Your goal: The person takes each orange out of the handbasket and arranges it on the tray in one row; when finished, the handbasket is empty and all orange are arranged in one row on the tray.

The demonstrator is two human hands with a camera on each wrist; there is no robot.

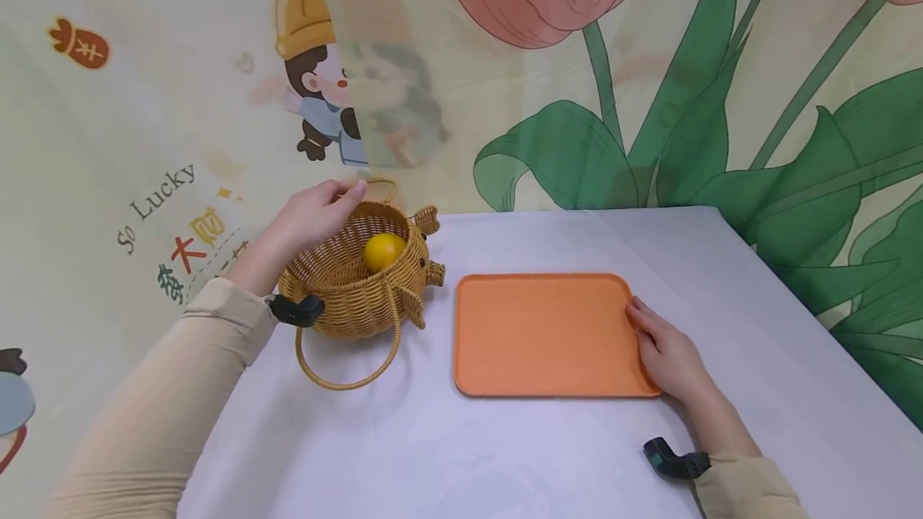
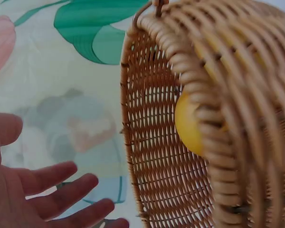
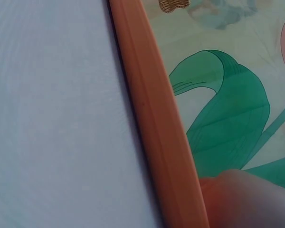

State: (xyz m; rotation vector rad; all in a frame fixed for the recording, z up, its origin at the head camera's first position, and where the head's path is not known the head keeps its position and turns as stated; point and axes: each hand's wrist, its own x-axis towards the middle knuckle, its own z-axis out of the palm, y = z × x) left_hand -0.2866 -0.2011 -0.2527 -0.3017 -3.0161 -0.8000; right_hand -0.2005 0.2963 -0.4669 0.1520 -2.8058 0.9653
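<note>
A woven wicker basket [image 1: 360, 307] shaped like a pig stands on the left of the table, with a round yellow fruit [image 1: 384, 251] inside. Over the basket's far left rim is my left hand [image 1: 317, 215]. In the left wrist view its fingers [image 2: 61, 192] are spread and hold nothing, apart from the wicker. My right hand [image 1: 671, 355] grips the right edge of a flat orange tray [image 1: 541, 335]. The right wrist view shows the tray's side [image 3: 154, 118] edge-on, with part of the hand against it at the lower right.
One looped basket handle [image 1: 349, 385] hangs down on the near side; the other handle [image 1: 385, 185] stands up at the far rim. A white cloth covers the table [image 1: 476, 455]. Behind it hangs a printed curtain [image 1: 548, 126] with tulips and cartoon figures.
</note>
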